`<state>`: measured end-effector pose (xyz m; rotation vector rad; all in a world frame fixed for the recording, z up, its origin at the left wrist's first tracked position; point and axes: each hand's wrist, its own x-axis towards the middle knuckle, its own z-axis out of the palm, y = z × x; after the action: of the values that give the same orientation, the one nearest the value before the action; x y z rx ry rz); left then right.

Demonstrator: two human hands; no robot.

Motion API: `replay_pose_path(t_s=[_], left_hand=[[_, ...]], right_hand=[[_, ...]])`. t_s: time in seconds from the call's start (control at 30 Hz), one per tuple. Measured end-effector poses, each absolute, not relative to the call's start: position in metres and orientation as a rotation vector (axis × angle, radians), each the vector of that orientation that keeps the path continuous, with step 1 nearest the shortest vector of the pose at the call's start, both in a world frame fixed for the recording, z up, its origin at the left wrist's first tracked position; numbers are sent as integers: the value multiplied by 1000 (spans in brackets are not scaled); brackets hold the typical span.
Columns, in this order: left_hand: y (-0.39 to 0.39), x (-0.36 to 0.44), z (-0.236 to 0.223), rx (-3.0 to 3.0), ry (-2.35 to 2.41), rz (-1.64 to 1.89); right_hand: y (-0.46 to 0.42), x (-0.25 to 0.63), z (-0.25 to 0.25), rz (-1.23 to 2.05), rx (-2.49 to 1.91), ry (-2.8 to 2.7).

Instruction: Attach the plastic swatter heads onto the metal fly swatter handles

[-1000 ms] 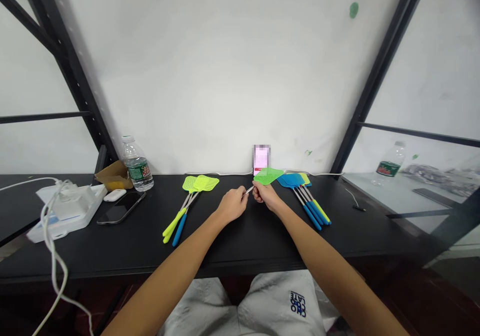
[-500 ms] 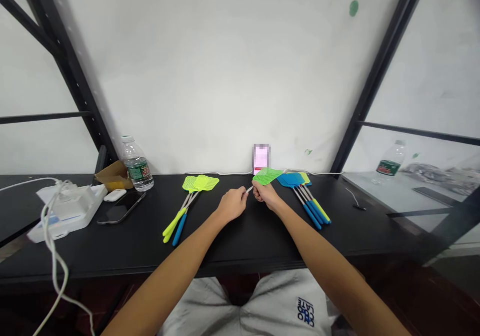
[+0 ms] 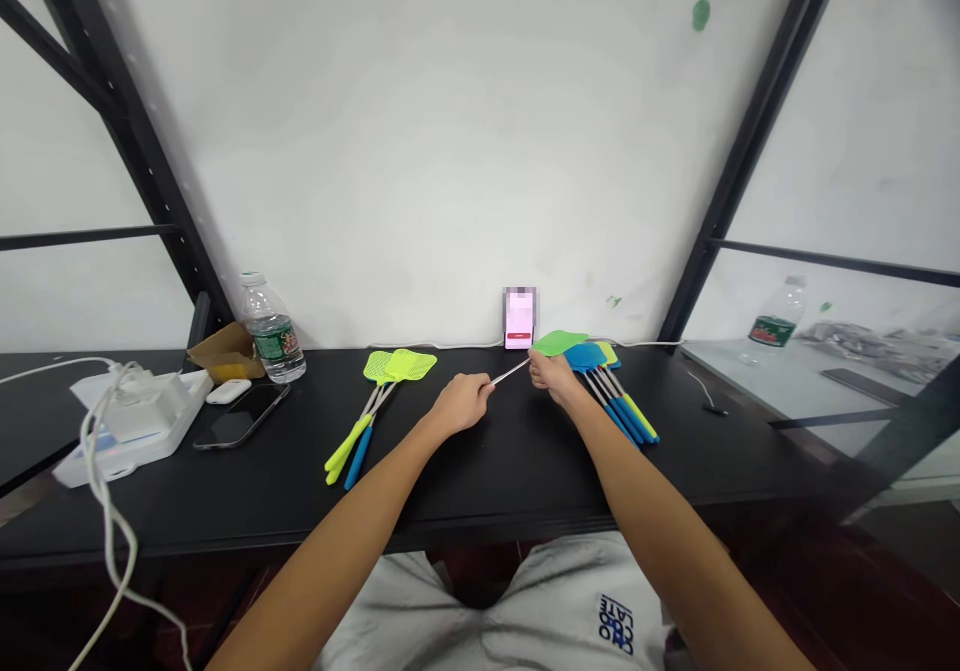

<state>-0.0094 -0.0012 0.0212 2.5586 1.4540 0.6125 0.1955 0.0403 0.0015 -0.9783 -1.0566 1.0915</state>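
Note:
Between my hands is a fly swatter with a green head [image 3: 559,342] and a thin metal shaft [image 3: 511,372]. My left hand [image 3: 462,403] is closed around its handle end, and the handle itself is hidden in the fist. Just below the green head, my right hand [image 3: 553,375] grips the swatter. To the left lie several swatters with yellow-green heads [image 3: 411,364], their handles yellow and blue. On the right, beside my right forearm, rests another bunch with blue heads [image 3: 586,356] and one yellow head, fanned together.
A phone with a lit screen [image 3: 519,319] leans against the wall. Left on the black table [image 3: 480,491] are a water bottle [image 3: 274,336], an open cardboard box [image 3: 225,351], a dark phone [image 3: 241,417], a white case [image 3: 229,391] and a power strip [image 3: 142,421] with cables.
My right hand has moved right with the green head, away from my left hand. More of the metal shaft now shows between the hands. The swatter bunches lie as before.

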Motion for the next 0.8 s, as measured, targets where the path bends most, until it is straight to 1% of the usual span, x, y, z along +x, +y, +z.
replay_pose_path(t_s=[0.2, 0.43, 0.63, 0.8], left_hand=[[-1, -11, 23, 2586, 1435, 592], [-6, -12, 22, 2547, 1574, 540], [-5, -8, 16, 2566, 1561, 583], [-3, -7, 8, 2584, 1588, 596]], right_hand=[[45, 222, 7, 1020, -1017, -990], [49, 219, 2, 968, -1087, -858], [56, 221, -3, 835, -1060, -687], [58, 220, -9, 911, -984, -675]])
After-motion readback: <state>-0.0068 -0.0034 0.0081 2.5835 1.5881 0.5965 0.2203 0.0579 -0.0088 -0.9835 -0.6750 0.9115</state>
